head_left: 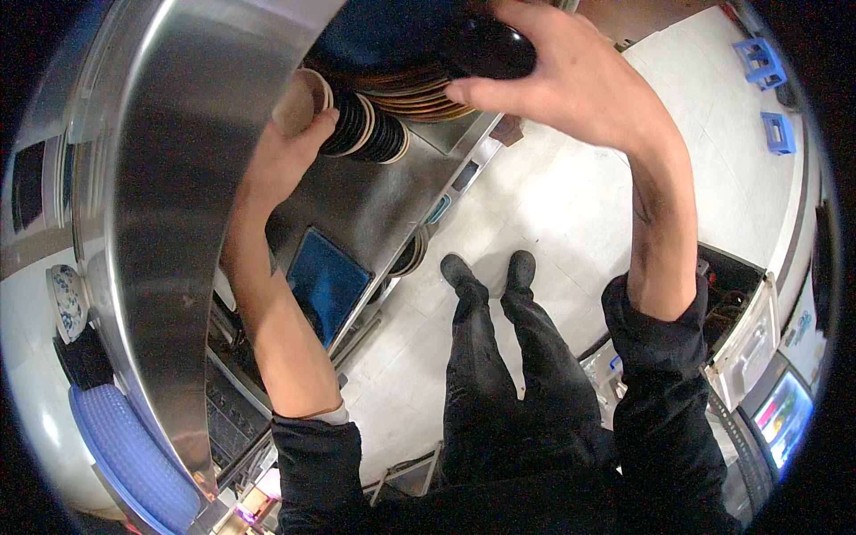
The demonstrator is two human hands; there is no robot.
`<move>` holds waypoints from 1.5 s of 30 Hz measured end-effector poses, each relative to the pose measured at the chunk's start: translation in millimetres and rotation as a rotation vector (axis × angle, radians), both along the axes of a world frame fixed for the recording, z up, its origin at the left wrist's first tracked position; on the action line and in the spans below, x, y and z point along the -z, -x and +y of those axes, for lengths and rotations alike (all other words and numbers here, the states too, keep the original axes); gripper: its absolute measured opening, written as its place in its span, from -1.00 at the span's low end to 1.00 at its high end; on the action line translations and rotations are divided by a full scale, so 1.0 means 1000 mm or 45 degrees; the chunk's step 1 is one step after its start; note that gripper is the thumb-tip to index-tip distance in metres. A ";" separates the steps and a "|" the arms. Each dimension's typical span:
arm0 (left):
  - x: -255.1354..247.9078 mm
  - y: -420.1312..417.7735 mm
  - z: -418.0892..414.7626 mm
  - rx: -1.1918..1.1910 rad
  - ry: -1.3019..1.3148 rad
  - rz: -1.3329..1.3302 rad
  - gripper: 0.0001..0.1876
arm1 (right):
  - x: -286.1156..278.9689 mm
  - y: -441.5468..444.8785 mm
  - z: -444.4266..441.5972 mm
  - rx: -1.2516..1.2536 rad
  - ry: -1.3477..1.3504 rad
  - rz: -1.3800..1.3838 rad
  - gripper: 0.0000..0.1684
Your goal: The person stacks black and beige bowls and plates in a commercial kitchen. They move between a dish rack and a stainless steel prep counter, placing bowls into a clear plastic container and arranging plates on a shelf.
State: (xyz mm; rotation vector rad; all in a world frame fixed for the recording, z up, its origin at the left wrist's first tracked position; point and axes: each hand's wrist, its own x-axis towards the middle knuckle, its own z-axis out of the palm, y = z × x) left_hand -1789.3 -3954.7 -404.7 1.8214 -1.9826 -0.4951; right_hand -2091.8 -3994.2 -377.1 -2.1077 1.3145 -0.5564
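At the steel counter (pixel 374 200), my left hand (pixel 281 157) grips a beige bowl (pixel 297 100), with the thumb over its rim. Touching its far side are stacks of dark bowls with pale rims (pixel 378 134), lying on their sides. My right hand (pixel 568 83) spans a glossy black bowl (pixel 495 50) at the top of the view, fingers on one side and thumb on the other. Its upper part is cut off by the frame and by shadow. Just under it sits a stack of brown-rimmed plates (pixel 428 103). The thumb lies close to their edges.
A steel overshelf (pixel 174 147) curves along the left, bearing a blue plastic basket (pixel 127 455) and a patterned bowl (pixel 67 301). A dark blue tray (pixel 331 284) rests on the counter. Plates (pixel 411 254) stand on a lower shelf. Blue stools (pixel 762 63) stand far right; an open-topped box (pixel 729 294) is nearer.
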 end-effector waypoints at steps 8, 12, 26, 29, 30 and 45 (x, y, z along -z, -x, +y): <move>0.001 -0.018 -0.003 -0.112 0.084 -0.123 -0.44 | 0.006 -0.008 0.002 -0.105 0.241 -0.123 -0.09; -0.018 -0.030 0.047 -0.521 -0.053 0.000 -0.47 | 0.027 -0.063 -0.029 -0.253 0.457 -0.125 -0.36; 0.268 -0.040 0.091 -0.768 0.116 -0.387 -0.10 | 0.052 -0.174 -0.041 -0.683 0.550 0.134 -0.33; 0.275 -0.041 0.075 -0.695 0.083 -0.388 -0.01 | 0.027 -0.145 -0.035 -0.610 0.400 0.061 -0.47; 0.276 -0.038 0.071 -0.679 0.077 -0.405 0.01 | 0.015 -0.124 -0.031 -0.532 0.294 -0.030 -0.53; 0.065 0.001 0.015 -0.643 0.275 1.823 -0.42 | 0.114 -0.153 0.049 0.589 -0.304 -1.019 -0.48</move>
